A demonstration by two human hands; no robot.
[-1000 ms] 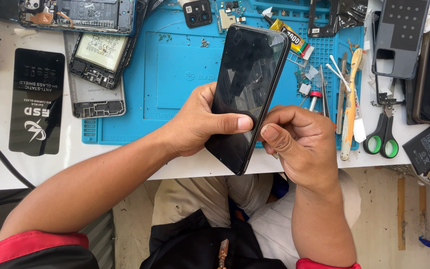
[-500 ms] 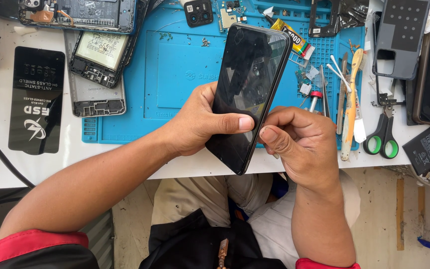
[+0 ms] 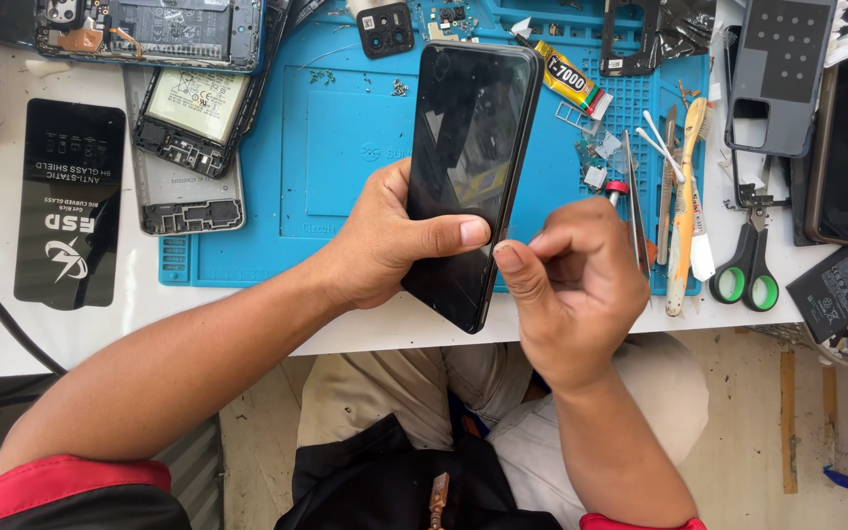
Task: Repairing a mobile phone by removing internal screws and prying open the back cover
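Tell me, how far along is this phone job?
Done, by the look of it: the black glass-fronted phone is closed up, its screen in place. In hand: the left hand holds it over the blue rubber work mat while the right hand pinches at its side edge. Left: an opened grey phone body and loose parts lie unassembled.

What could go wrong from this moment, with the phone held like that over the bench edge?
The black phone is gripped only by the left hand, and its lower end hangs past the table edge; a slip could drop it into the lap or onto the floor. The right hand pinches at the phone's right edge, so a hard pull might crack the glass. Small loose parts lie nearby and might get knocked off.
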